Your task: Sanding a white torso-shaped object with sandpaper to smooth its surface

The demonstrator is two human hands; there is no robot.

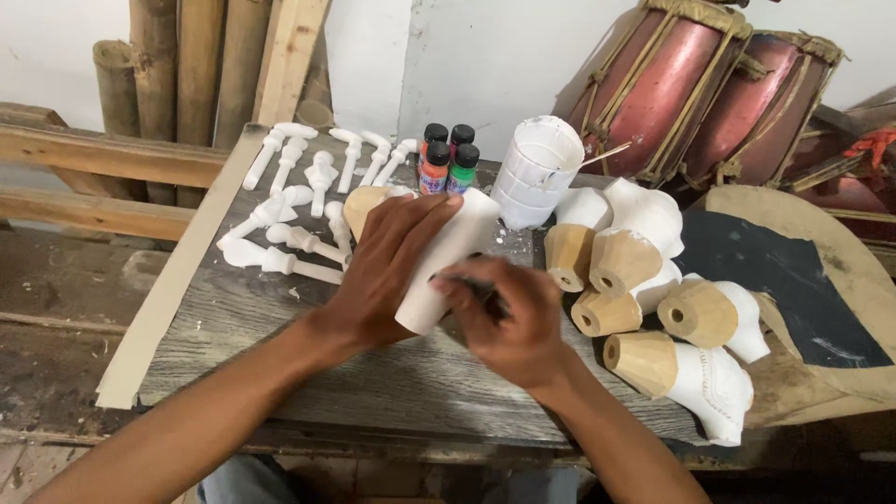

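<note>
My left hand (387, 271) grips a white-painted wooden piece (457, 245), holding it tilted above the grey wooden table (280, 327). A bare wood end of the piece (362, 205) shows behind my fingers. My right hand (509, 322) is closed around a thin dark tool (476, 285), likely a brush or pen, with its tip against the white piece's lower side.
Several small white turned pegs (299, 201) lie at the table's back left. Paint bottles with black caps (448, 159) stand at the back, beside a white-smeared plastic cup (534, 173). Several half-white wooden pieces (653, 299) lie at right. Two red drums (709, 93) lean behind.
</note>
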